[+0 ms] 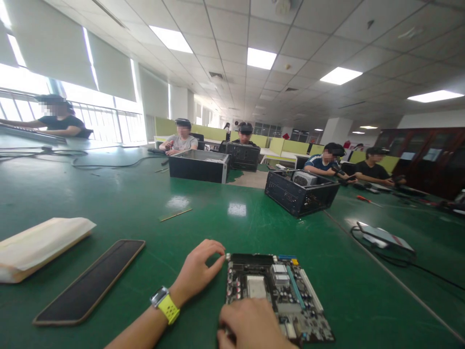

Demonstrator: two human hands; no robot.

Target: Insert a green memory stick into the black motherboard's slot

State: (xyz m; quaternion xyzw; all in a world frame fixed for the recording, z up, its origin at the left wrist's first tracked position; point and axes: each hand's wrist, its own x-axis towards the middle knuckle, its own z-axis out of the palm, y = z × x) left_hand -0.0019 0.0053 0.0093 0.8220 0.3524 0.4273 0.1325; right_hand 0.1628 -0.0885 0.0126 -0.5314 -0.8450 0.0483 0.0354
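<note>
Flat on the green table lies a motherboard (290,300), with dark memory slots along its far edge and a pale square socket. The thumb and forefinger of my left hand (198,269) come together at the board's far left corner, by a white slot clip. A gap shows between them further back; a watch with a yellow-green strap (167,308) is on that wrist. My right hand (250,322) curls over the near left edge of the board, hiding that corner. Its fingertips are partly out of sight.
Left lie a dark flat panel (90,281) and a pale wrapped package (43,247). Ahead are a thin brass-coloured strip (176,215) and open computer cases (198,167) (298,194). A cabled device (387,240) and a screwdriver (364,199) lie right. Several people sit around.
</note>
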